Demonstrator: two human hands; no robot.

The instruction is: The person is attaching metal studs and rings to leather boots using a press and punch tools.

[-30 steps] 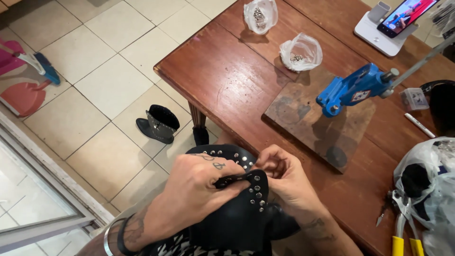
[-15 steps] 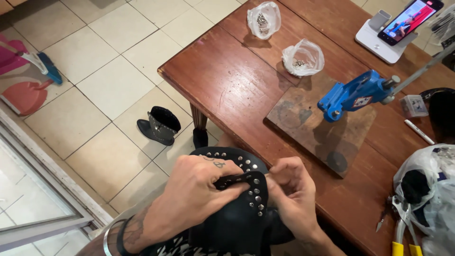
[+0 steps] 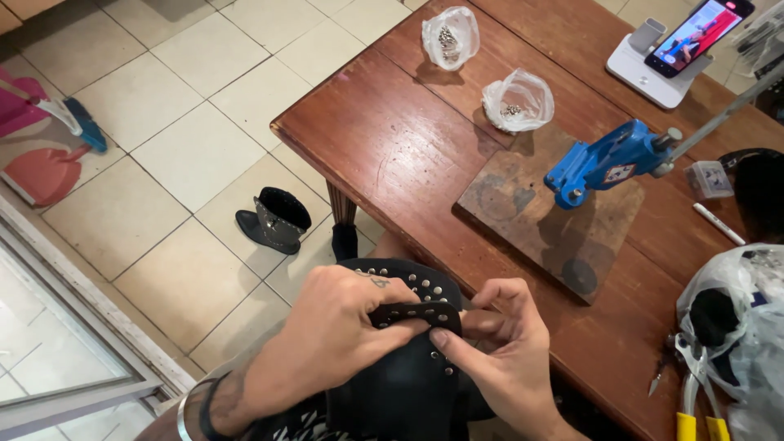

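Note:
A black leather boot [image 3: 400, 384] with rows of small metal studs rests in my lap at the near edge of the table. My left hand [image 3: 339, 331] grips its studded upper flap from the left, thumb across the strap. My right hand [image 3: 502, 347] holds the same flap from the right, with thumb and forefinger pinched at its edge. Whether a stud sits between those fingers I cannot tell.
The brown wooden table [image 3: 392, 147] carries a blue hand press [image 3: 608, 159] on a wooden board, two clear bags of studs [image 3: 449, 33] [image 3: 516, 100], a phone on a white stand [image 3: 694, 37], a white plastic bag [image 3: 739, 327] and yellow-handled pliers [image 3: 694, 412]. A second black boot [image 3: 273, 219] stands on the tiled floor.
Both hands stayed on the boot. My right fingers shifted slightly along the flap's edge, and the camera view drifted a little.

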